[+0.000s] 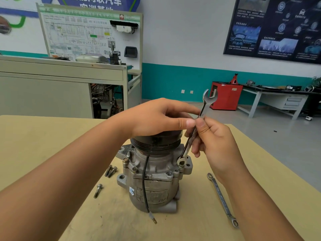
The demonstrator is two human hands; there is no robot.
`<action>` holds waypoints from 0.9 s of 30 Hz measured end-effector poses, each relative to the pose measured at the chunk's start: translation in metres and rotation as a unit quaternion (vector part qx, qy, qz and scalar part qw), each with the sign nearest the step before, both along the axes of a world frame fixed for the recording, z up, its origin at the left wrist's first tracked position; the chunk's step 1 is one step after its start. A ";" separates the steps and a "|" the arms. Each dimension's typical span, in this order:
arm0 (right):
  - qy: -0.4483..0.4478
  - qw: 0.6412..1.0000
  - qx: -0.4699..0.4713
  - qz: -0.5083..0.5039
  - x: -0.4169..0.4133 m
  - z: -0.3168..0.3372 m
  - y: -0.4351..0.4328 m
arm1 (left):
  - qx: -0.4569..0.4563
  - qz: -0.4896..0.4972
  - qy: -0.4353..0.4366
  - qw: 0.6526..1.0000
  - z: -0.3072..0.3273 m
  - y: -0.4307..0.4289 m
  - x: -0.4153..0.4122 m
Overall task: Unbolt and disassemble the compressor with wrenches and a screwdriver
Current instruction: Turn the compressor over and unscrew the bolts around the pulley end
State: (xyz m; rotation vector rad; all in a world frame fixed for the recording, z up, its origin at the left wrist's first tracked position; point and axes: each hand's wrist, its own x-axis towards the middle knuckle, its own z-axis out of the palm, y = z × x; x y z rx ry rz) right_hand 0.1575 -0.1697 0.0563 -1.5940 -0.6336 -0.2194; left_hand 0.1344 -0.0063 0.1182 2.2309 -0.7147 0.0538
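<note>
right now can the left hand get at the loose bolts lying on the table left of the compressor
Probably yes. The left hand only rests on top of the compressor, and the bolts lie in the open on the table on its side, with nothing over them.

1 compressor [152, 180]; 2 wrenches [194, 131] [221, 199]; 3 loose bolts [108, 170] [112, 171] [98, 190].

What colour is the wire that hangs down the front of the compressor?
The wire is black; the head view shows it.
</note>
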 end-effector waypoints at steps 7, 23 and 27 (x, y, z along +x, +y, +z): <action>0.039 0.997 -0.004 0.068 0.006 0.005 0.001 | -0.063 0.000 0.042 0.997 0.011 -0.001 0.008; -0.046 0.998 -0.022 -0.044 -0.002 -0.008 -0.002 | -0.090 0.070 0.011 0.993 0.003 -0.019 0.016; -0.070 0.994 -0.056 -0.070 -0.005 -0.005 -0.003 | -0.099 0.094 -0.003 0.991 0.003 -0.021 0.017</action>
